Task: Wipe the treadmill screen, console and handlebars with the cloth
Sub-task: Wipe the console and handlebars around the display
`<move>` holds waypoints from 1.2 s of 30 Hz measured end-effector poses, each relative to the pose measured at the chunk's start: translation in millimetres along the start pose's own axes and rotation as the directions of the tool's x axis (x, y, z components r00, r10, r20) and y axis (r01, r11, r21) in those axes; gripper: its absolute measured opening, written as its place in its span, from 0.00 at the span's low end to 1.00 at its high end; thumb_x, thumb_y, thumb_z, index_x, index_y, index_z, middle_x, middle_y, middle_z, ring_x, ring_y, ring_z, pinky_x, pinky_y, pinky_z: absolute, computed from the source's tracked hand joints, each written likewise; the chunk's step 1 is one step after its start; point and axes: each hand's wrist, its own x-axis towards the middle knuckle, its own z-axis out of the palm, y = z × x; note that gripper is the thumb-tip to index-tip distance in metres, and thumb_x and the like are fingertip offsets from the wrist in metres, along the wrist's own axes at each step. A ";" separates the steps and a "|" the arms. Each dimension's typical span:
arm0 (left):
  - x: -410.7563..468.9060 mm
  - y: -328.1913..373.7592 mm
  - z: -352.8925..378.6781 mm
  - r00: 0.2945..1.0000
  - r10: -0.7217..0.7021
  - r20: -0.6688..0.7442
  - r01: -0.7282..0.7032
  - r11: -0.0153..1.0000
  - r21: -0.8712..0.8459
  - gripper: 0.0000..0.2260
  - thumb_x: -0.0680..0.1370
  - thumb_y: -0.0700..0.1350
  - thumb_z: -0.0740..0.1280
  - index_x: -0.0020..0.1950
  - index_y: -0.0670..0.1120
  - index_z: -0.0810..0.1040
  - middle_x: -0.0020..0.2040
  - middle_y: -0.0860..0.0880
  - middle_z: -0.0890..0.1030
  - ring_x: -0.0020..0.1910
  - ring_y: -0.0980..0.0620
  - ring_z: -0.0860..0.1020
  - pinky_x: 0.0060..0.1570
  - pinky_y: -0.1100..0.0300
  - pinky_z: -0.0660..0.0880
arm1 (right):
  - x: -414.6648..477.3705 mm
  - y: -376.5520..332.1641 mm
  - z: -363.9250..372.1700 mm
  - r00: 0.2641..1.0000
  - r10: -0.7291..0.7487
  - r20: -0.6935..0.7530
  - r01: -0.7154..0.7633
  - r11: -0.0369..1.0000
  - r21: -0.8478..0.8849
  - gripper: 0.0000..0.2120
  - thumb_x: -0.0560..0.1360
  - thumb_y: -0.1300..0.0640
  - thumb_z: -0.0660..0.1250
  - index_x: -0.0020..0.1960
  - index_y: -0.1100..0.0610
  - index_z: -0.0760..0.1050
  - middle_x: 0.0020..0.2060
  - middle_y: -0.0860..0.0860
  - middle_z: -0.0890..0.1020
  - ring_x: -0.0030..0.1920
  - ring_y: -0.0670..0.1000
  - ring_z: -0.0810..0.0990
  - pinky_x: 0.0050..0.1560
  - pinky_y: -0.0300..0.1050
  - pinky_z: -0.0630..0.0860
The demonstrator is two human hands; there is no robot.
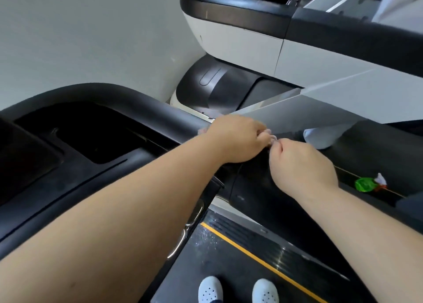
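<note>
My left hand [235, 139] is closed around a pale cloth [272, 138] on top of the black treadmill handlebar [146, 107]. A bit of the cloth shows at the hand's far edge and between the fingertips. My right hand [302, 165] pinches the same bit of cloth where the two hands meet, above the black console [256, 188]. A grey glossy panel [297, 112], possibly the screen, slants just behind the hands. Most of the cloth is hidden under my left hand.
A deep cup-holder recess [80, 131] lies in the console to the left. A light fabric piece [320, 136] rests by the grey panel. A green wrapped sweet [365, 184] sits in the right tray. A second treadmill [235, 41] stands behind. My white shoes [210, 289] are on the belt.
</note>
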 end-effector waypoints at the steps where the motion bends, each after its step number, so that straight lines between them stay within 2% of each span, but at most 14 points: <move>1: 2.0 -2.2 -1.3 0.999 0.040 0.030 -0.040 0.999 -0.002 0.16 0.81 0.57 0.52 0.49 0.54 0.77 0.54 0.49 0.81 0.54 0.46 0.75 0.50 0.54 0.71 | -0.9 -0.6 -1.5 1.000 0.021 -0.006 -0.021 1.000 0.005 0.13 0.80 0.52 0.44 0.42 0.52 0.62 0.43 0.54 0.79 0.36 0.56 0.67 0.30 0.44 0.57; 5: 11.4 -76.3 -30.5 0.973 -0.159 0.169 0.161 0.987 0.002 0.18 0.77 0.63 0.56 0.41 0.52 0.77 0.44 0.49 0.80 0.47 0.44 0.75 0.46 0.55 0.70 | -5.1 -7.7 -7.7 0.991 0.134 -0.015 -0.133 0.991 0.034 0.14 0.81 0.54 0.47 0.41 0.55 0.67 0.44 0.57 0.80 0.38 0.57 0.68 0.36 0.46 0.64; 9: 12.2 -94.8 -36.0 0.954 -0.280 0.111 0.265 0.956 0.127 0.16 0.76 0.63 0.59 0.42 0.53 0.77 0.46 0.47 0.80 0.46 0.44 0.74 0.47 0.54 0.70 | -4.1 -16.9 -8.7 0.967 0.254 -0.005 -0.253 0.963 0.088 0.15 0.81 0.53 0.48 0.42 0.54 0.69 0.46 0.58 0.81 0.39 0.57 0.68 0.40 0.46 0.65; 13: 8.5 -28.6 -14.2 0.988 -0.143 0.051 0.143 0.990 0.008 0.20 0.76 0.64 0.59 0.52 0.52 0.81 0.47 0.48 0.79 0.46 0.46 0.73 0.47 0.56 0.72 | -1.3 -18.9 -9.1 0.956 0.295 0.000 -0.293 0.951 0.100 0.14 0.80 0.53 0.48 0.42 0.53 0.69 0.49 0.58 0.80 0.41 0.57 0.68 0.41 0.47 0.65; 15: -5.5 -4.3 1.0 0.995 -0.047 -0.088 0.043 0.998 -0.047 0.20 0.78 0.63 0.56 0.48 0.51 0.80 0.44 0.49 0.78 0.45 0.47 0.74 0.45 0.56 0.69 | -1.1 -18.0 -10.1 0.946 0.323 0.019 -0.323 0.941 0.101 0.15 0.80 0.52 0.48 0.44 0.53 0.72 0.49 0.57 0.79 0.42 0.57 0.68 0.42 0.47 0.65; 17: -26.8 -4.7 13.9 0.942 0.128 -0.309 -0.165 0.981 -0.098 0.19 0.78 0.59 0.53 0.42 0.51 0.78 0.43 0.51 0.80 0.45 0.45 0.77 0.44 0.54 0.70 | -1.0 -17.9 -11.1 0.938 0.344 0.034 -0.346 0.933 0.098 0.15 0.79 0.52 0.49 0.45 0.53 0.73 0.45 0.56 0.77 0.41 0.57 0.69 0.41 0.47 0.64; 19: -40.4 -30.1 26.4 0.847 0.227 -0.480 -0.309 0.946 -0.098 0.15 0.77 0.52 0.57 0.48 0.50 0.82 0.53 0.50 0.82 0.52 0.44 0.78 0.54 0.51 0.72 | -1.4 -17.5 -12.1 0.935 0.353 0.031 -0.354 0.932 0.079 0.16 0.79 0.52 0.49 0.43 0.54 0.73 0.40 0.53 0.73 0.36 0.55 0.69 0.37 0.45 0.63; 20: -42.8 -47.7 33.4 0.800 0.174 -0.574 -0.274 0.957 -0.091 0.14 0.76 0.49 0.58 0.52 0.48 0.82 0.59 0.47 0.81 0.59 0.43 0.77 0.61 0.50 0.70 | -1.0 -18.2 -11.9 0.936 0.352 0.026 -0.353 0.933 0.075 0.15 0.79 0.53 0.49 0.40 0.54 0.72 0.37 0.52 0.72 0.34 0.53 0.69 0.34 0.45 0.62; 22: -47.7 -77.3 40.2 0.702 -0.210 -0.681 -0.003 0.955 -0.297 0.19 0.77 0.47 0.56 0.64 0.46 0.78 0.72 0.43 0.70 0.72 0.42 0.67 0.71 0.48 0.58 | -1.3 -19.0 -10.3 0.939 0.343 0.021 -0.343 0.937 0.064 0.16 0.79 0.54 0.49 0.35 0.54 0.68 0.34 0.52 0.70 0.33 0.53 0.68 0.33 0.44 0.61; 24: -46.9 -87.6 36.6 0.528 -0.630 -0.569 0.184 0.739 -0.649 0.24 0.77 0.44 0.53 0.74 0.44 0.66 0.79 0.42 0.55 0.77 0.44 0.53 0.74 0.52 0.47 | -2.6 -17.6 -10.0 0.941 0.338 0.012 -0.338 0.939 0.066 0.16 0.79 0.54 0.50 0.33 0.54 0.64 0.33 0.51 0.69 0.34 0.54 0.69 0.31 0.43 0.60; 26: -39.7 -84.6 32.7 0.351 -0.839 -0.415 0.124 0.482 -0.868 0.26 0.78 0.39 0.53 0.77 0.43 0.59 0.79 0.41 0.49 0.78 0.46 0.49 0.71 0.64 0.45 | -1.5 -19.1 -9.7 0.943 0.333 0.005 -0.332 0.940 0.078 0.16 0.79 0.55 0.50 0.33 0.54 0.64 0.33 0.52 0.70 0.33 0.53 0.68 0.29 0.42 0.58; 29: -31.0 -53.2 37.8 0.166 -0.950 -0.263 -0.064 0.256 -0.964 0.26 0.75 0.37 0.52 0.75 0.41 0.62 0.77 0.40 0.55 0.77 0.46 0.52 0.65 0.73 0.50 | 3.8 -20.4 -8.6 0.943 0.333 0.021 -0.334 0.939 0.087 0.15 0.78 0.55 0.49 0.38 0.56 0.70 0.38 0.53 0.73 0.35 0.55 0.70 0.32 0.44 0.60; 33: -40.3 11.6 54.1 0.159 -0.968 -0.195 -0.163 0.169 -0.972 0.28 0.76 0.36 0.52 0.77 0.38 0.57 0.77 0.37 0.54 0.76 0.47 0.53 0.65 0.79 0.46 | 2.9 -20.0 -8.2 0.949 0.316 0.019 -0.317 0.944 0.089 0.16 0.78 0.55 0.49 0.35 0.56 0.67 0.39 0.53 0.75 0.32 0.50 0.67 0.30 0.42 0.59; 36: -49.2 51.9 66.4 0.290 -0.932 -0.218 -0.132 0.187 -0.974 0.30 0.75 0.38 0.52 0.79 0.43 0.54 0.79 0.42 0.49 0.77 0.56 0.47 0.72 0.68 0.45 | 3.5 -22.1 -9.6 0.950 0.312 0.026 -0.313 0.947 0.067 0.16 0.79 0.55 0.49 0.35 0.56 0.67 0.41 0.53 0.76 0.33 0.53 0.69 0.31 0.44 0.62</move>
